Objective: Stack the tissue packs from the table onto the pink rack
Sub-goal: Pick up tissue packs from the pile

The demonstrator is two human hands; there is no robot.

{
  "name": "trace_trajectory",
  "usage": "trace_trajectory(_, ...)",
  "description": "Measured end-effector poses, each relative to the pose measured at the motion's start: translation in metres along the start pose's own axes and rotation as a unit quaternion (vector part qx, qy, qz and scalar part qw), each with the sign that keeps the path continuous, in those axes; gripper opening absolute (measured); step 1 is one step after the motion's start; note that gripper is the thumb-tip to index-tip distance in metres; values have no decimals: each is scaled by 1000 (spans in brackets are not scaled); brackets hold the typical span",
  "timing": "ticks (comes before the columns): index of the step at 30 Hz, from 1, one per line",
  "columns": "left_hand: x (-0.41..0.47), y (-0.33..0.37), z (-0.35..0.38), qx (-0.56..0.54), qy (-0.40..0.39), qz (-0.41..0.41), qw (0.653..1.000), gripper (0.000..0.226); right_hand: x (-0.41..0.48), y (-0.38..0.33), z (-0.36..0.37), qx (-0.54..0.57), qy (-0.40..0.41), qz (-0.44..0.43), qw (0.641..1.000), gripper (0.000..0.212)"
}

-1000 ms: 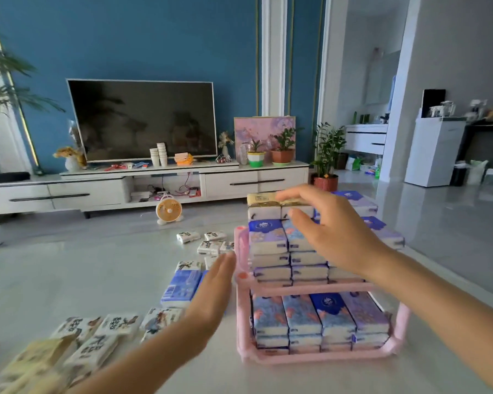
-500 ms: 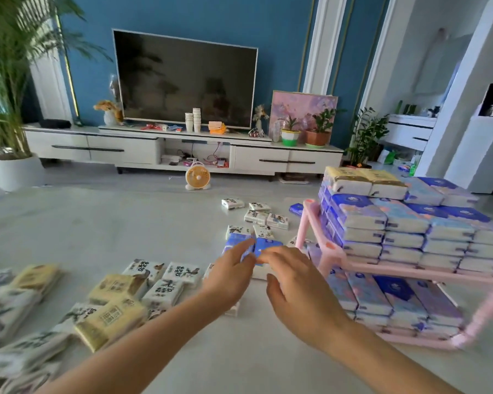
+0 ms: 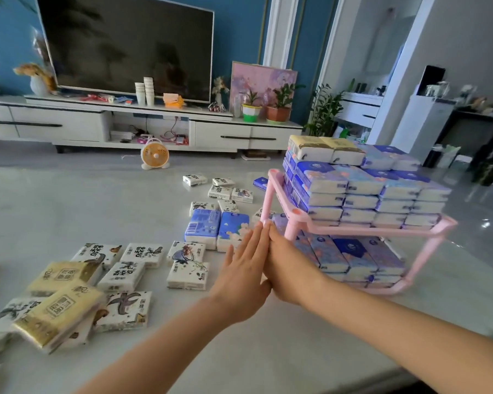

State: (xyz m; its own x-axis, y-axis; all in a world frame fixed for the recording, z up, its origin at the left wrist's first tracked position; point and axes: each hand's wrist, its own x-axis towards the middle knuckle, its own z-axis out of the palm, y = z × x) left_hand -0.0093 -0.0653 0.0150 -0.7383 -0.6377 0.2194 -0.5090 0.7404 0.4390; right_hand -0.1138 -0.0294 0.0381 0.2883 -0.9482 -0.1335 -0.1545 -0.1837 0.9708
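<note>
Bright daylight, floor glare, wide-angle edge distortion

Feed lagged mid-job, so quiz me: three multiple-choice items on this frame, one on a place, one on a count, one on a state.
1. The two blue packs on the table lie:
A. just beyond the hands
B. on the TV stand
C. atop the rack

2. Yellow packs on top of the pink rack:
A. none
B. two
C. five

3. The left hand and right hand are:
A. each gripping a pack
B. flat, pressed side by side, empty
C. out of view

A: they sit past the fingers.
B: two side by side.
B: nothing held.
</note>
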Motion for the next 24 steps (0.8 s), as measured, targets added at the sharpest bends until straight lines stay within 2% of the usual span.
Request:
trace_trajectory(7, 12, 3, 7, -16, -8, -16, 1000, 90, 2, 4, 7, -37, -2, -22, 999, 57)
trace_trajectory(24, 58, 9, 24, -48, 14, -3, 999, 92, 13, 7, 55, -67, -20, -7, 998, 53)
